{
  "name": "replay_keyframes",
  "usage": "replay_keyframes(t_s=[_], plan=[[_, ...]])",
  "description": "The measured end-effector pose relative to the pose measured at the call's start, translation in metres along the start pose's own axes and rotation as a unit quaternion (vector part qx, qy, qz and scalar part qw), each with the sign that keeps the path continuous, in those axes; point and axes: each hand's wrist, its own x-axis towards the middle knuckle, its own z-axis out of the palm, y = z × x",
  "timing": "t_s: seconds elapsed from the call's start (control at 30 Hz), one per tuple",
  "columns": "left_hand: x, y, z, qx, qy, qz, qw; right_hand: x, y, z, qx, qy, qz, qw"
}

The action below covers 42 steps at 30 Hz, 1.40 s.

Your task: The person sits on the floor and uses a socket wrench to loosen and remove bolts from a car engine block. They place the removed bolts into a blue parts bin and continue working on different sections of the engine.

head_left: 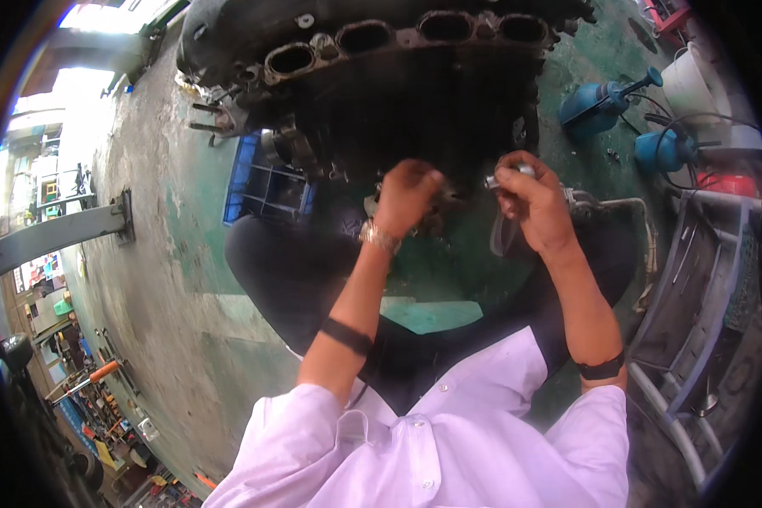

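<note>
A large dark engine block (415,93) stands right before me, with a row of several oval ports along its upper face. At its near side my left hand (405,199) is closed, fingers curled and thumb pressed in. Whatever lies in its fingertips is blurred and too small to name. Small brownish metal parts show just beside and below that hand. My right hand (533,203) grips a short silver cylindrical metal piece (516,172) between thumb and fingers. Below the right hand hangs a smeared dark strip that I cannot make out.
A blue plastic crate (244,179) lies left of the engine. On the right are two blue pump oil cans (591,110), a white bucket (690,83), a red container (731,184) and a grey metal-framed rack (694,279). A grey post arm (59,240) juts in from the left.
</note>
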Motion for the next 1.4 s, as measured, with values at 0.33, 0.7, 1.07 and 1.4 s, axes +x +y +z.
replay_keyframes(t_s=[0.33, 0.7, 1.07, 1.4], plan=[[-0.034, -0.274, 0.053, 0.306, -0.007, -0.278, 0.910, -0.011, -0.004, -0.003, 0.071, 0.052, 0.035, 0.995], [-0.114, -0.381, 0.116, 0.310, -0.129, -0.194, 0.922, -0.002, -0.013, 0.005, 0.021, 0.163, 0.137, 0.977], [-0.106, -0.394, 0.125, -0.682, 0.171, -0.478, 0.526, 0.018, -0.007, 0.012, 0.029, 0.084, 0.151, 0.985], [-0.085, -0.360, 0.106, -0.533, 0.297, -0.594, 0.525, 0.021, -0.001, 0.014, 0.055, 0.070, 0.143, 0.986]])
